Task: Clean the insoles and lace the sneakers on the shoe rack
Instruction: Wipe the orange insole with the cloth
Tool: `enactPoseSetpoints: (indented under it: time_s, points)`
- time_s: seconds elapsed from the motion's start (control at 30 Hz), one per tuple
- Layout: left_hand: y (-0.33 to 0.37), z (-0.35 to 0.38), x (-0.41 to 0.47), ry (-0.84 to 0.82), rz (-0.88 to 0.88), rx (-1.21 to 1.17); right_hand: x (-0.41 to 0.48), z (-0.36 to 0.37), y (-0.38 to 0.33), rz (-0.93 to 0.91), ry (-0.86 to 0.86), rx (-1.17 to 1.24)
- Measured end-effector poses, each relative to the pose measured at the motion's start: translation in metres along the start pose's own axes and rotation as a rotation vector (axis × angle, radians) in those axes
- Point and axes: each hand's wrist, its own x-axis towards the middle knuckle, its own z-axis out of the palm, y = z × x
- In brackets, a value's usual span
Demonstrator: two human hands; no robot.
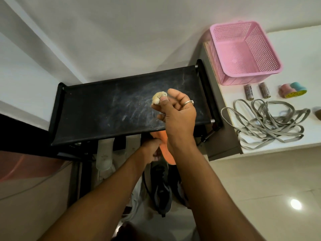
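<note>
My right hand (pixel 175 108) is raised over the dusty black top shelf of the shoe rack (pixel 107 108) and pinches a small beige wad (pixel 159 98) between thumb and fingers. Lower down, my left hand (pixel 151 150) grips an orange insole (pixel 165 148) at the rack's front edge; my right wrist hides part of the insole. A dark sneaker (pixel 162 186) sits below on a lower level, between my forearms. Grey laces (pixel 267 122) lie in a loose tangle on the white cabinet top to the right.
A pink perforated basket (pixel 243 53) stands on the white cabinet (pixel 260 146) right of the rack, with two batteries (pixel 257 91) and two small pastel stamps (pixel 292 90) beside it. A pale sole (pixel 104 153) shows under the rack's top shelf. Tiled floor lies at lower right.
</note>
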Motion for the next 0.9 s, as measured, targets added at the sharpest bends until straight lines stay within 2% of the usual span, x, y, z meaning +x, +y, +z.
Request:
enactPoseSetpoints:
  time_s: [0.1,0.23,0.5,0.6,0.73,0.9]
  points:
    - [-0.006,-0.011,-0.022,-0.024,-0.047,-0.063,0.0,-0.003,-0.003,-0.005,0.028,-0.026]
    - [-0.008,-0.023,-0.073,-0.026,-0.022,-0.112,-0.006,-0.004,-0.006,-0.024,0.016,-0.074]
    - [-0.038,-0.062,-0.199,-0.04,0.01,0.122,-0.055,0.004,-0.024,-0.047,-0.187,-0.241]
    - [-0.042,-0.078,-0.256,-0.053,0.1,0.167,-0.078,0.007,-0.047,-0.076,-0.188,-0.238]
    - [-0.042,-0.099,-0.332,-0.069,0.252,0.084,-0.118,0.014,-0.089,-0.157,-0.218,-0.176]
    - [-0.045,-0.115,-0.406,-0.05,0.441,-0.114,-0.191,0.035,-0.153,-0.28,-0.414,-0.23]
